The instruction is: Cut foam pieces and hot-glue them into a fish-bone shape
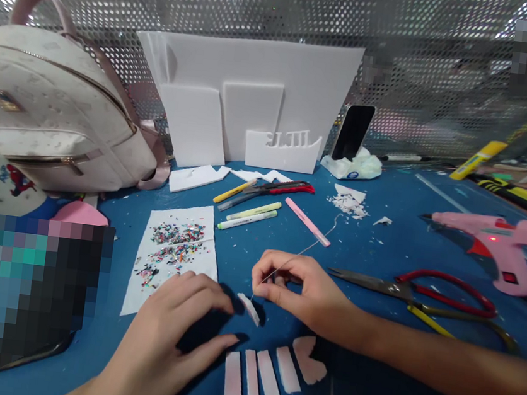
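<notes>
My right hand (303, 287) pinches a thin wire (308, 248) that curves up and away toward the pens. The wire's lower end meets a small white foam piece (249, 307) on the blue table. My left hand (172, 326) hovers just left of that piece with fingers curled and apart, its fingertips close to the foam; nothing shows in it. Several pale pink foam strips (262, 375) and a curved pink piece (309, 358) lie in a row in front of my hands.
A white sheet with glitter bits (174, 254) lies left of centre. Pens (250, 212), red-handled scissors (428, 292), a pink glue gun (500, 243), white foam boards (249, 107), a phone (353, 131) and a backpack (49, 110) surround the work area.
</notes>
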Demonstrator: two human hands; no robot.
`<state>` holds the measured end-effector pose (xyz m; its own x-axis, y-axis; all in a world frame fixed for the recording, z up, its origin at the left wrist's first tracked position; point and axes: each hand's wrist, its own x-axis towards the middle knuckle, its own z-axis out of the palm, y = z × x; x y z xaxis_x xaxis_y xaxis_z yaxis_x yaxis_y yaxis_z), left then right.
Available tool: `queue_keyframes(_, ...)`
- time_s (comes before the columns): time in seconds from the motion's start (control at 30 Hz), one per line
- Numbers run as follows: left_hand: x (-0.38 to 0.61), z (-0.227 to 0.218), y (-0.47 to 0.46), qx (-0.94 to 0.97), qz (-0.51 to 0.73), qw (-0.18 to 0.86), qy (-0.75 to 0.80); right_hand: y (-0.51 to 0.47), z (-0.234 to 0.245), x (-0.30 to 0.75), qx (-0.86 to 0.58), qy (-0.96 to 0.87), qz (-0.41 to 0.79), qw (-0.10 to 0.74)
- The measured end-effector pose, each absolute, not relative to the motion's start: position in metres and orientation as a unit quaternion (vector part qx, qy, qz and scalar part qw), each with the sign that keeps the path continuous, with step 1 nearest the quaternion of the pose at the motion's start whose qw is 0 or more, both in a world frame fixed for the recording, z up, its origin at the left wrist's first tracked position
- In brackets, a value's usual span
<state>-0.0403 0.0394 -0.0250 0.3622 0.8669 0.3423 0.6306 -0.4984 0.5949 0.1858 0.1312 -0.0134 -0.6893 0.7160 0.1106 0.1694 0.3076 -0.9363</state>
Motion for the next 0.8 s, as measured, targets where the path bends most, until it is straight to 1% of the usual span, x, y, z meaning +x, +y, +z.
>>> queue_keyframes(0.13, -0.034, -0.024, 0.042, 0.756, 0.324, 0.235, 0.518, 0.127, -0.011, 0.184, -0.298, -0.725, 0.559, 0.270)
queue_keyframes(0.3, -0.019, -0.020, 0.048, 0.689, 0.315, 0.333, 0.561, 0.118, -0.011, 0.181, -0.297, -0.701, 0.588, 0.272)
queue_keyframes(0.8, -0.028, -0.017, 0.045, 0.662, 0.313, 0.367, 0.573, 0.124, -0.018, 0.184, -0.298, -0.702, 0.574, 0.299)
